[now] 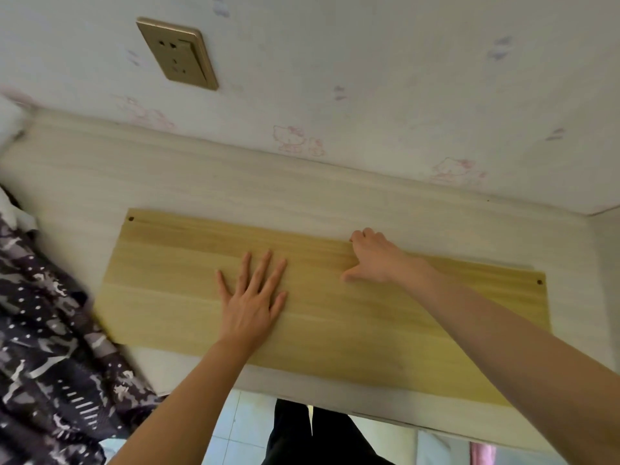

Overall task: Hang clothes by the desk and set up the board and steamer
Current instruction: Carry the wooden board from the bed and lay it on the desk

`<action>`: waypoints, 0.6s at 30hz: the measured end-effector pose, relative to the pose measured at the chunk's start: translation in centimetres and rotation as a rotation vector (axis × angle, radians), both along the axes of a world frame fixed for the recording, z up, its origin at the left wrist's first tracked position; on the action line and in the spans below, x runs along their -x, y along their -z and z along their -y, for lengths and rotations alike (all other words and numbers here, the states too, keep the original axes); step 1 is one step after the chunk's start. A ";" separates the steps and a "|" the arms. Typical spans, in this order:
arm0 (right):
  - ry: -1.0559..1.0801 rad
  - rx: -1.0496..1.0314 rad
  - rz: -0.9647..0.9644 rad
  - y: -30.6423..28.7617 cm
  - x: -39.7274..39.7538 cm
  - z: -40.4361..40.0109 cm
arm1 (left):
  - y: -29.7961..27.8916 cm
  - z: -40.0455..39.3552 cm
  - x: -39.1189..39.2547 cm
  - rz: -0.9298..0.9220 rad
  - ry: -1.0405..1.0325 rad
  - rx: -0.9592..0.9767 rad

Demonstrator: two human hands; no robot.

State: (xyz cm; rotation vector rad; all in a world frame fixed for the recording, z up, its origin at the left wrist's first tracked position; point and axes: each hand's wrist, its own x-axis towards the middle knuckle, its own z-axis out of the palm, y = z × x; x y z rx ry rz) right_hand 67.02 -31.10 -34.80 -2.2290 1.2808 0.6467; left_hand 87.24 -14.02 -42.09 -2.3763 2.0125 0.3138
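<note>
while the left hand [252,298] presses flat, the right hand [372,256] seemingly grips the board's [161,280] far edge.

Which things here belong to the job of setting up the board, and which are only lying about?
Belonging to the job:
- wooden board, flat on the desk
- left hand, palm flat on the board
- right hand, fingers curled over the board's far edge
- patterned dark garment at the desk's left

Only there:
- wall socket
- cartoon wallpaper

Both forearms are bare to the frame's edge, with no sleeves showing. The left hand [251,302] and right hand [375,258] carry no rings, watch or gloves. Black trousers [322,437] cover the legs.
</note>
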 end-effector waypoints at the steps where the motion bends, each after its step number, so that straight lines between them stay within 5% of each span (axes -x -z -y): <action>1: 0.002 0.003 0.006 0.1 0.0 0.1 | 0.0 0.1 0.0 0.005 -0.006 0.003; 6: -0.004 0.053 -0.009 -0.2 -0.4 0.2 | 0.0 0.6 0.0 0.011 -0.026 -0.012; 10: 0.042 0.186 0.156 -0.4 -0.8 -0.1 | 0.3 0.6 0.3 -0.001 -0.093 -0.027; 18: 0.012 0.235 0.095 2.0 2.6 -5.4 | 0.5 1.3 0.5 -0.023 -0.105 -0.008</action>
